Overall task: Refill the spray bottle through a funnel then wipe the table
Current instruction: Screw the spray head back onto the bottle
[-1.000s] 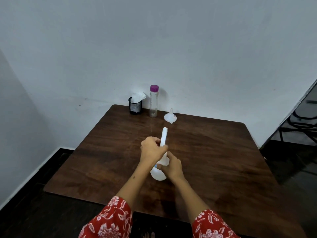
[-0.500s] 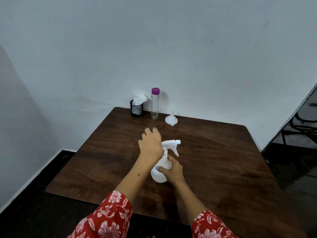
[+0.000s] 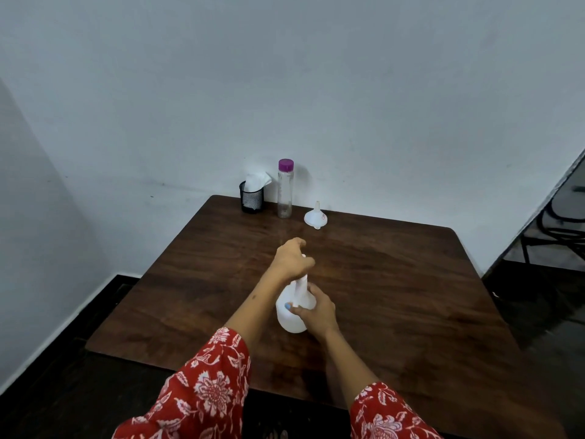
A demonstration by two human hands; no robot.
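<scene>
A white spray bottle (image 3: 288, 318) stands upright near the middle of the brown wooden table (image 3: 395, 296). My right hand (image 3: 315, 308) grips its body from the right. My left hand (image 3: 292, 259) is closed over the spray head on top, hiding most of it. A white funnel (image 3: 315, 216) lies mouth down at the back of the table. To its left stands a clear bottle with a purple cap (image 3: 285, 188).
A black mesh cup holding white tissue (image 3: 252, 196) stands at the back left, by the wall. The table's back edge meets a white wall. A dark metal chair frame (image 3: 560, 223) is off to the right.
My left hand has closed over the spray head again; half a second ago it was lifted off, with the nozzle pointing right. The spray head has been turning. The bottle stays in place.
</scene>
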